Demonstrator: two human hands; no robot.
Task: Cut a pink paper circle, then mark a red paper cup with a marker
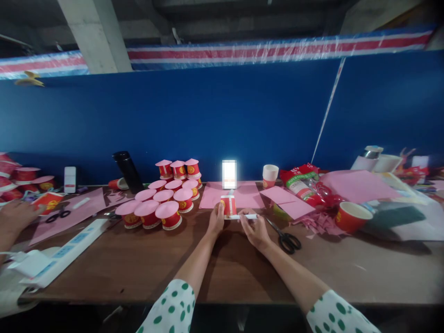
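My left hand (217, 219) is closed round a red paper cup (229, 206) with a gold print, held above the near edge of a pink paper sheet (204, 196). In my right hand (255, 231) is a slim white pen-like stick (250, 216), its left end against the cup's lower edge. What kind of stick it is does not show clearly. Black-handled scissors (289, 242) lie just right of my right hand. Left of my hands stand several red cups with pink paper tops (168, 209). A bright phone (229, 175) stands upright behind the cup.
A white power strip (67, 252) and a black flask (127, 172) are on the left. A co-worker's hand (17, 217) shows at the far left. On the right are a white-and-red cup (270, 175), a red plastic bag (305, 182), pink scraps (321, 223) and a red cup (353, 217).
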